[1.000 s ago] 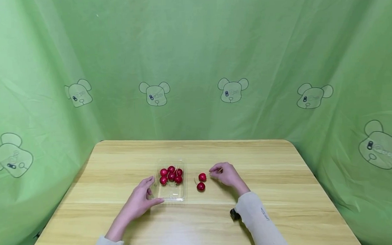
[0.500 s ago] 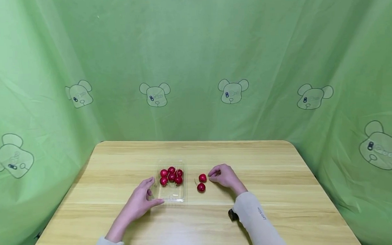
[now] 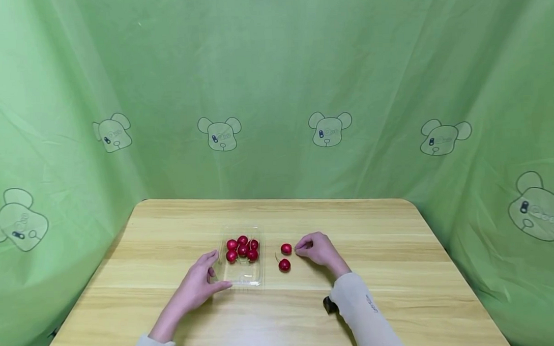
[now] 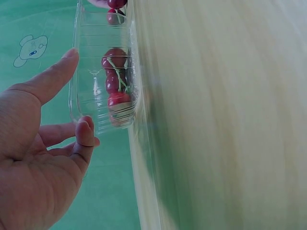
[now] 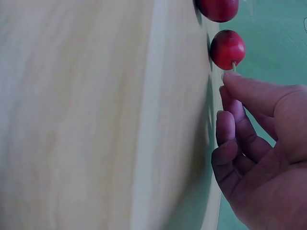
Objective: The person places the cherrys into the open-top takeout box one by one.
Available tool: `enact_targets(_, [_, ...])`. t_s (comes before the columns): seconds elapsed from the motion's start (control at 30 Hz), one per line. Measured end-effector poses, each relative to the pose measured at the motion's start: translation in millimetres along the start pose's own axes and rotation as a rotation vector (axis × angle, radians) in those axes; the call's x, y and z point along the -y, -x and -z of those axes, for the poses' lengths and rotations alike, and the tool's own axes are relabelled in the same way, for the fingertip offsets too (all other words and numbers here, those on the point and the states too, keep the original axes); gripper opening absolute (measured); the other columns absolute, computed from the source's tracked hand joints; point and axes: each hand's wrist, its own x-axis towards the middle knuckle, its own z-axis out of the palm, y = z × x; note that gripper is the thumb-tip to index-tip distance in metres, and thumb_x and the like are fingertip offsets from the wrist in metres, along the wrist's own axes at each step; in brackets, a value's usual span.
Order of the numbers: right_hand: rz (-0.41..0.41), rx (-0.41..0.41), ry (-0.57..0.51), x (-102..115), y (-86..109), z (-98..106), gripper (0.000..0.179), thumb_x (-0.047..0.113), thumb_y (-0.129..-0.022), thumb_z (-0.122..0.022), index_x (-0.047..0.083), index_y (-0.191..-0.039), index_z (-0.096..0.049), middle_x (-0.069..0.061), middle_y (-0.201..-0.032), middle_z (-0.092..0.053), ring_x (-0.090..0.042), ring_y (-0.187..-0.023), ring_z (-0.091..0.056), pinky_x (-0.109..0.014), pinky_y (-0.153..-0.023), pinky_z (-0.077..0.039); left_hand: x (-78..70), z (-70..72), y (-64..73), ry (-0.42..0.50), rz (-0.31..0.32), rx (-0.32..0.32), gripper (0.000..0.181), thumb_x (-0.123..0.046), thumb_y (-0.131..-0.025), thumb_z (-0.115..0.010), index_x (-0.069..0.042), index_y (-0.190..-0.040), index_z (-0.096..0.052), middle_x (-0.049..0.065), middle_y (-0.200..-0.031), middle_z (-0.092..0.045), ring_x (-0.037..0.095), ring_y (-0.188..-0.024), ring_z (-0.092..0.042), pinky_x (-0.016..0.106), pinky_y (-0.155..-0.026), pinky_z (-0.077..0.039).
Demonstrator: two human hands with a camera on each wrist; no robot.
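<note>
A clear plastic box (image 3: 244, 273) holding several dark red cherries (image 3: 242, 250) stands on the table. My left hand (image 3: 199, 280) grips the box's near left corner, thumb along the front rim and fingers at the left side. In the left wrist view, the thumb tip meets the rim of the box (image 4: 76, 91). My right hand (image 3: 320, 249) pinches the stem of a cherry (image 5: 228, 50) between thumb and forefinger, its other fingers curled. That cherry (image 3: 286, 249) is right of the box. A second loose cherry (image 3: 284, 265) lies just nearer the front, its thin stem pointing up.
The wooden table (image 3: 375, 220) has rounded far corners. A green curtain (image 3: 273, 66) printed with bear heads hangs behind it and along both sides.
My right hand has moved slightly left and closed on the cherry's stem; that cherry has shifted a little. The left hand and the box have stayed in place.
</note>
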Motion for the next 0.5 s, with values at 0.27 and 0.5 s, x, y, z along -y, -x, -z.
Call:
enact_targets(0.27, [-0.046, 0.012, -0.108, 4.8, 2.7, 4.0, 0.008, 0.008, -0.090, -0.079, 0.010, -0.097, -0.080, -0.005, -0.084, -0.073, -0.019, -0.073, -0.064, -0.029, -0.064, -0.054, -1.7, 0.9, 1.0, 0.010, 0.003, 0.003, 0.101, -0.034, -0.076, -0.091, 0.006, -0.154, -0.041, 0.025, -0.158, -0.044, 0.015, -0.086, -0.055, 0.021, -0.066, -0.049])
enact_targets(0.5, [-0.024, 0.002, -0.119, 7.7, 4.0, 7.5, 0.009, 0.010, -0.091, -0.079, 0.009, -0.099, -0.080, -0.004, -0.086, -0.073, -0.022, -0.072, -0.065, -0.029, -0.061, -0.053, -2.3, 1.4, 1.2, 0.007, 0.002, 0.003, 0.100, -0.034, -0.076, -0.091, 0.006, -0.154, -0.041, 0.025, -0.157, -0.045, 0.015, -0.086, -0.054, 0.021, -0.067, -0.049])
